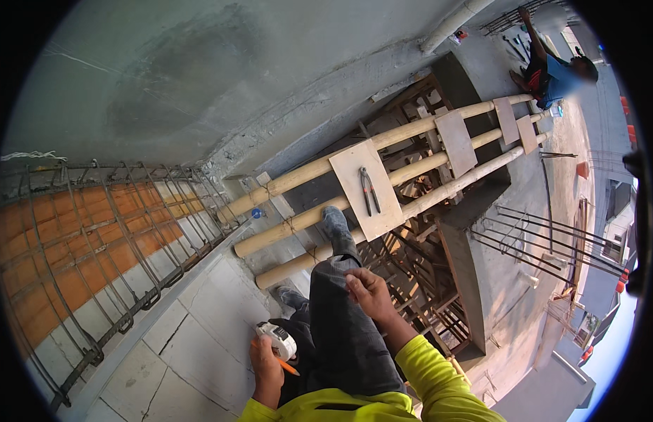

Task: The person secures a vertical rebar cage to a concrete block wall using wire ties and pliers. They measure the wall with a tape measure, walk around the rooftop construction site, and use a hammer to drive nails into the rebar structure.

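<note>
My left hand (267,366) is closed around a white tape measure (281,342), low and left of my legs. An orange pencil (289,368) is in the same hand and pokes out beside the tape measure. Over my dark trouser leg, my right hand (369,292) has its fingers curled together; whatever they pinch, if anything, is too small to make out. Farther ahead, long-handled pincers (369,190) with dark red grips lie on a wooden board (384,211), apart from both hands.
Bamboo poles (291,226) carry several boards across an opening with timber below; one foot rests there. A rebar cage (108,246) lies at left beside pale blocks (193,337). Rebar (544,243) sticks out at right. Another person (555,77) crouches at the far right.
</note>
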Tool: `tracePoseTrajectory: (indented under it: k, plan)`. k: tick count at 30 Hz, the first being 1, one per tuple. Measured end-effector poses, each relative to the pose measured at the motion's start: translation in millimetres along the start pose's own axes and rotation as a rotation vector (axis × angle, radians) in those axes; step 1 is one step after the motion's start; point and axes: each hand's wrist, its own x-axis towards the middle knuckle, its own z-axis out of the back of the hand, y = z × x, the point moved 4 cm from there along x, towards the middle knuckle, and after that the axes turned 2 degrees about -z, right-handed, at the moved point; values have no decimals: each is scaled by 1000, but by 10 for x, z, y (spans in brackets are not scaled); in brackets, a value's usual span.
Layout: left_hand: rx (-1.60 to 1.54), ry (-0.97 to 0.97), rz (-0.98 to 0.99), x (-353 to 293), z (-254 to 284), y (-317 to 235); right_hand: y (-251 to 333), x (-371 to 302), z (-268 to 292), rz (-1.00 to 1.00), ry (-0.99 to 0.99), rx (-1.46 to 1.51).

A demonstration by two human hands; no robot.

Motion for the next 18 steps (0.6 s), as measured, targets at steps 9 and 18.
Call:
tracePoseTrajectory:
  k: [9,18]
  plan:
    - [724,-226,-71,772,776,1021,-2117,3650,1672,-3,-558,-1043]
    - [537,-403,544,1016,876,1334,-2586,4254,1733,-43,-540,-1177]
